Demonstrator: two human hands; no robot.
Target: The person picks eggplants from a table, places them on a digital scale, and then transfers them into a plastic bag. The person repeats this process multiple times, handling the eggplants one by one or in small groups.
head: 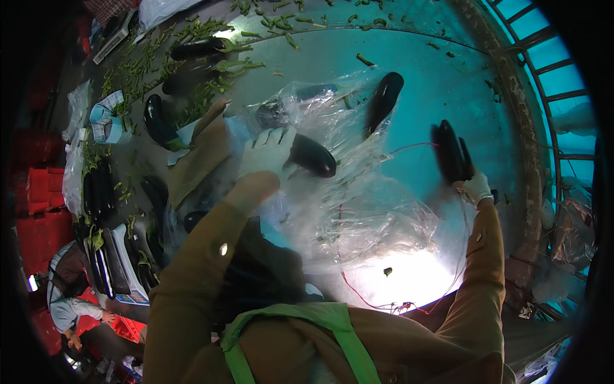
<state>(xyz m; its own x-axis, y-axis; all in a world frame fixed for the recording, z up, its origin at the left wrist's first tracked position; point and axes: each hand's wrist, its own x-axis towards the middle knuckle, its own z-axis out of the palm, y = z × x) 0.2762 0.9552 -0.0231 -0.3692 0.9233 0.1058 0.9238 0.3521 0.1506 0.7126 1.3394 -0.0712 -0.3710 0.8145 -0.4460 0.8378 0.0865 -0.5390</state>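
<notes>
My left hand (269, 151), in a pale glove, is closed around the end of an eggplant (314, 156) over crumpled clear plastic film (355, 206). At the right, my right hand (476, 188), also gloved, grips a dark, blurred eggplant (449, 151); a slim dark piece beside it is unclear. Another eggplant (385, 98) lies at the film's upper right edge. More show under the film. A glossy eggplant (157, 122) with a green cap rests left of the brown paper (204, 153).
Cut green stems (139, 67) litter the metal table (326, 53). Eggplants lie along its left side by a scale (124, 278). A label strip (106, 120), red crates (45, 189) and another person (72, 297) are at the left. A metal rack (551, 67) stands at the right; a red cord (355, 288) lies near my body.
</notes>
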